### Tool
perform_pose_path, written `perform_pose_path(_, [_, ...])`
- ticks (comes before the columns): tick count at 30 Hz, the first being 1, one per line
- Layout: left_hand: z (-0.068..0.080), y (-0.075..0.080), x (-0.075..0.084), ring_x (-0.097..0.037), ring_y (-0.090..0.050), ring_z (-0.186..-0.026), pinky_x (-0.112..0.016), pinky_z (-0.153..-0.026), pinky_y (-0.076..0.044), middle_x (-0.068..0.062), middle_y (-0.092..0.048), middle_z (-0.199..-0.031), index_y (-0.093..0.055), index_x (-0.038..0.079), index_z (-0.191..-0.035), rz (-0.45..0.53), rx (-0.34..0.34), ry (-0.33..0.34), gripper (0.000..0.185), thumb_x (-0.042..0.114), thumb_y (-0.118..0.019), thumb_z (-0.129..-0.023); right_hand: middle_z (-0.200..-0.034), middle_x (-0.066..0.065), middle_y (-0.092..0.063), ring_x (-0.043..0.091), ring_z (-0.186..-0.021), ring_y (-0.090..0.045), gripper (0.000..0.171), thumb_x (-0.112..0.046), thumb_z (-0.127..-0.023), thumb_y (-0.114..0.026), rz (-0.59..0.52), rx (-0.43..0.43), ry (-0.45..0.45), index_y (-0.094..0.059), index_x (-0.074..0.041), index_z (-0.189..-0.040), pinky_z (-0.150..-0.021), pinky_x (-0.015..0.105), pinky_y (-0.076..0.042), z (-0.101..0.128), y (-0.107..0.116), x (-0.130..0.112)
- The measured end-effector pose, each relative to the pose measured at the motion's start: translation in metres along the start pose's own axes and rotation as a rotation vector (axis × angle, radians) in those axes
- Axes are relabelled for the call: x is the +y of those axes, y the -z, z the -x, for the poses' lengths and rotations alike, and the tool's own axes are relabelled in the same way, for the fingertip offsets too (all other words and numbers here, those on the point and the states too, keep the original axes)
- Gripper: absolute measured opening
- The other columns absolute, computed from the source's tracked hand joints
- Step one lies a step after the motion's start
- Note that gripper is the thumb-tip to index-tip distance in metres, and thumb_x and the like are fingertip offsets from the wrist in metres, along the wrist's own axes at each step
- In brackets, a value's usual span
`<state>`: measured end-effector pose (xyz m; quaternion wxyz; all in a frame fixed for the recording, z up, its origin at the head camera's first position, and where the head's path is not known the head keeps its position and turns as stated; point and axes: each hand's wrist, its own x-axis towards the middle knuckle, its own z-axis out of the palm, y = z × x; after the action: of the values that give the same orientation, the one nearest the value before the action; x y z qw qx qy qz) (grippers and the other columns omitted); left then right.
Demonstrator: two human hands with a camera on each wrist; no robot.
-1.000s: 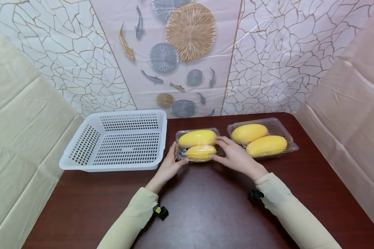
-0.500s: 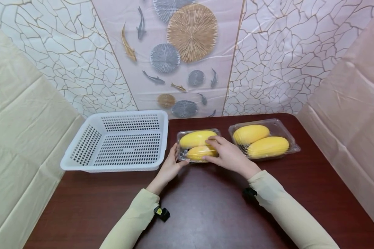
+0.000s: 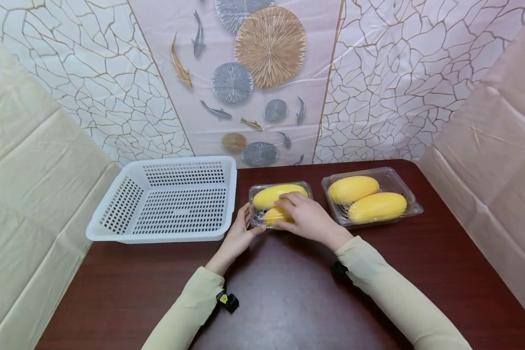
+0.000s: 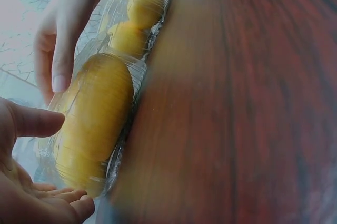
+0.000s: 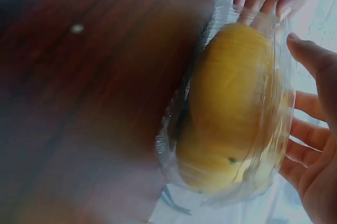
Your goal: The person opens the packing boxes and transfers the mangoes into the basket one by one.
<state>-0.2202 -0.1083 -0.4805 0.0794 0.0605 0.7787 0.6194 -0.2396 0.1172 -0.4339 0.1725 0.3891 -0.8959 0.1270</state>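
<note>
A clear plastic clamshell box (image 3: 252,192) with two yellow oval melons (image 3: 273,195) sits on the table in the middle of the head view. At its left end is my left hand (image 3: 236,237), thumb by the front corner and loosely extended fingers along the side. My right hand (image 3: 311,218) spreads over the lid from the right, partly hiding the front melon (image 3: 272,215). The right wrist view has the right thumb (image 5: 308,55) and fingers apart at the lid. In the left wrist view, the left thumb (image 4: 42,121) reaches the lid's edge.
A white slotted plastic basket (image 3: 179,236) stands to the left. On the right is a larger clear box (image 3: 391,180) holding two yellow melons (image 3: 376,206). Patterned cloth (image 3: 267,112) rises behind the dark red table (image 3: 288,291), with beige cloth at both sides.
My right hand has slid left over the lid, from the box's right end to its middle. The left hand stays at the left end, and the box has barely moved.
</note>
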Motion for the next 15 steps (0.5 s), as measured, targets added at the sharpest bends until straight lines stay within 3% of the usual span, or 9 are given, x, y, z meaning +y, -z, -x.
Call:
perform_pose_path(5, [0.000,0.000,-0.003,-0.031,-0.026,-0.149,-0.043,-0.121,-0.023,-0.018,-0.026,-0.162,-0.016,0.002,-0.159,0.022,0.007,-0.013,0.088,0.014,-0.071,-0.092,-0.120,0.015,-0.065,0.032,-0.113,-0.061,0.048,-0.044,-0.093,-0.071,0.098,0.014,0.079,-0.069,-0.006,-0.123,-0.095,0.045,-0.052,-0.007,-0.002,-0.006])
perform_pose_path(15, [0.001,-0.001,0.000,-0.030,-0.028,-0.148,-0.041,-0.120,-0.026,-0.020,-0.029,-0.161,-0.020,-0.001,-0.157,0.021,0.025,-0.016,0.084,0.011,-0.071,-0.091,-0.121,0.014,-0.065,0.030,-0.113,-0.061,0.044,-0.033,-0.091,-0.072,0.103,0.003,0.116,-0.068,-0.005,-0.124,-0.096,0.042,-0.052,-0.013,-0.007,-0.011])
